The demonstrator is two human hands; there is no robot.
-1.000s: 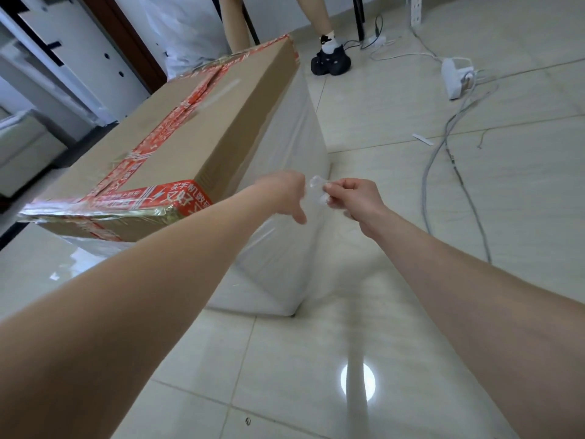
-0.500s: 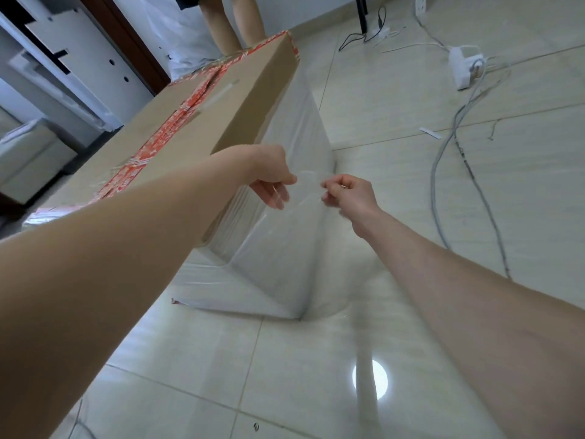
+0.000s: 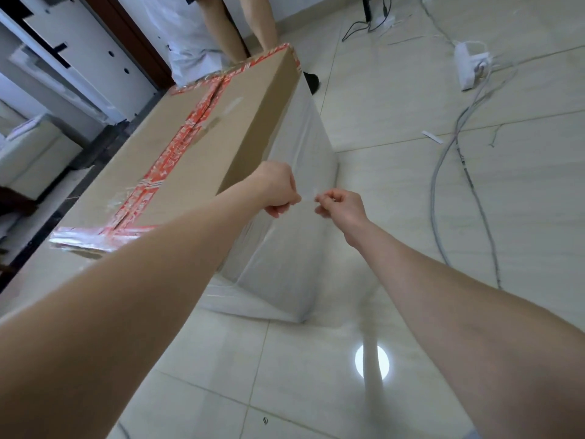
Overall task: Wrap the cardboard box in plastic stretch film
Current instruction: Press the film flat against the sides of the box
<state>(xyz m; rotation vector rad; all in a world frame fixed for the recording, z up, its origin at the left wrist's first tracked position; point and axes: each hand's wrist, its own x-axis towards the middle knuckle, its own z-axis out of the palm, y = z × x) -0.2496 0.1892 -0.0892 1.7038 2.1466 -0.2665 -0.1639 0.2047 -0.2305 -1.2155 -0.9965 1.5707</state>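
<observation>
A tall cardboard box (image 3: 190,160) with red printed tape along its top seam stands on the tiled floor. Clear plastic stretch film (image 3: 294,248) covers its sides below the bare top band. My left hand (image 3: 278,193) is curled beside the box's upper right edge and pinches the film's edge. My right hand (image 3: 340,205) is a short way to the right, fingers curled, pinching the same strip of film. The film stretches taut between both hands and hangs down in front of the box corner.
Another person's legs (image 3: 243,23) stand just behind the box. Grey cables (image 3: 456,172) and a white power strip (image 3: 470,66) lie on the floor to the right. White furniture (image 3: 38,147) and a dark door frame are at the left.
My left hand has closed from a loose open reach into a pinch on the film. The view has shifted a little and the person behind the box has stepped closer.
</observation>
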